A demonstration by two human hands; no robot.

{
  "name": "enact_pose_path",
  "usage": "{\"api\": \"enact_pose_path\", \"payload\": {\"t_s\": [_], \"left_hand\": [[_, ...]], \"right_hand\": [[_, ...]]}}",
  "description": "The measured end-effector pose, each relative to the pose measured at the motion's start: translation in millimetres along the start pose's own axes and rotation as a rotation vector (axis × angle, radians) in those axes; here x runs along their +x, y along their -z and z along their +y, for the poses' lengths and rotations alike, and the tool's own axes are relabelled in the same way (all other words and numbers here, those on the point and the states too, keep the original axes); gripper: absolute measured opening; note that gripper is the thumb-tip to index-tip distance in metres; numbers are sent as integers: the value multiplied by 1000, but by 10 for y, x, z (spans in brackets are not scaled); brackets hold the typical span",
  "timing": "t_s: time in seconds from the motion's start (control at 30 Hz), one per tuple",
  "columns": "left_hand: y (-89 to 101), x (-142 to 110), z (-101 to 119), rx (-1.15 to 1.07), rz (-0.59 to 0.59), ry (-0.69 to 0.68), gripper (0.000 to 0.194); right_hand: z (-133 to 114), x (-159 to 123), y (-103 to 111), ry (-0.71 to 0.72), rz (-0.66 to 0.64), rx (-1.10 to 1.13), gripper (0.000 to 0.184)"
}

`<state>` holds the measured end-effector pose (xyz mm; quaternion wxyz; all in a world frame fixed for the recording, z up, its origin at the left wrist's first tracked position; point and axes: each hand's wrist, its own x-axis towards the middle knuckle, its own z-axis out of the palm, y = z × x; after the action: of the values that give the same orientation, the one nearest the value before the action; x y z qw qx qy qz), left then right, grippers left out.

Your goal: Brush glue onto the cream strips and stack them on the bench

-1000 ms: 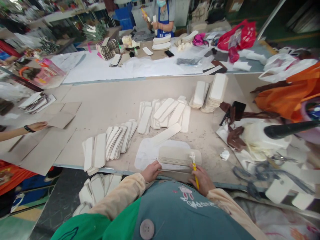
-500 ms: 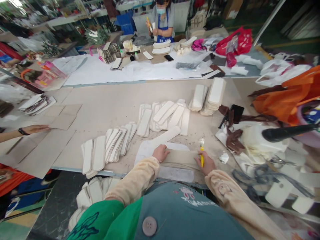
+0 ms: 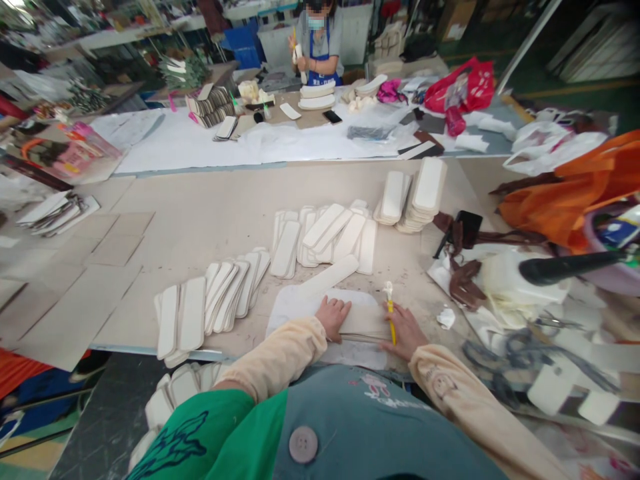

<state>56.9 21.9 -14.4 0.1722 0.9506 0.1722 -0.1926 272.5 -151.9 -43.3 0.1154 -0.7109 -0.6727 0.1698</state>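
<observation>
A stack of beige strips (image 3: 369,321) lies in front of me at the table's near edge. On its left end rests my left hand (image 3: 333,317), fingers stretched over the top piece. My right hand (image 3: 407,329) is at the stack's right end, closed around a thin yellow-handled brush (image 3: 391,320) whose tip is coated in white and points away from me. Under and behind the stack is a white sheet (image 3: 287,308). One loose cream strip (image 3: 330,275) with rounded ends lies partly on that sheet.
Fanned cream strips (image 3: 233,293) lie to the left, more strips (image 3: 333,233) behind. Two tall piles (image 3: 427,190) stand back right. A white jug (image 3: 520,283), dark straps and a crumpled paper (image 3: 446,318) are at right. Across the table a co-worker (image 3: 320,50) holds a strip.
My left hand has shifted slightly right and its fingers have stretched out over the stack. The brush stands more upright in my right hand. Another person's hand at far left has left the view.
</observation>
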Motion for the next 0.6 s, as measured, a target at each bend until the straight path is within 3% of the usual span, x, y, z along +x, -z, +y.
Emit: {"api": "enact_pose_path", "payload": {"t_s": [0.1,0.27,0.4,0.5,0.6], "left_hand": [[-4,-3,18,6,-7,-8,97],[-28,-57,64,-10,-18,2,82],[-13,-130,31,-83,10,-20,98],[-59,-292,-102,-215,127,-6,114],[-215,-522,-286,-365,237,97,116]], "right_hand": [[-25,6,-10,14,-53,-25,54],[-25,-31,-71,68,1,4,50],[10,-86,-94,77,61,14,44],[18,-143,-13,77,154,4,38],[-83,-211,146,58,293,85,30]]}}
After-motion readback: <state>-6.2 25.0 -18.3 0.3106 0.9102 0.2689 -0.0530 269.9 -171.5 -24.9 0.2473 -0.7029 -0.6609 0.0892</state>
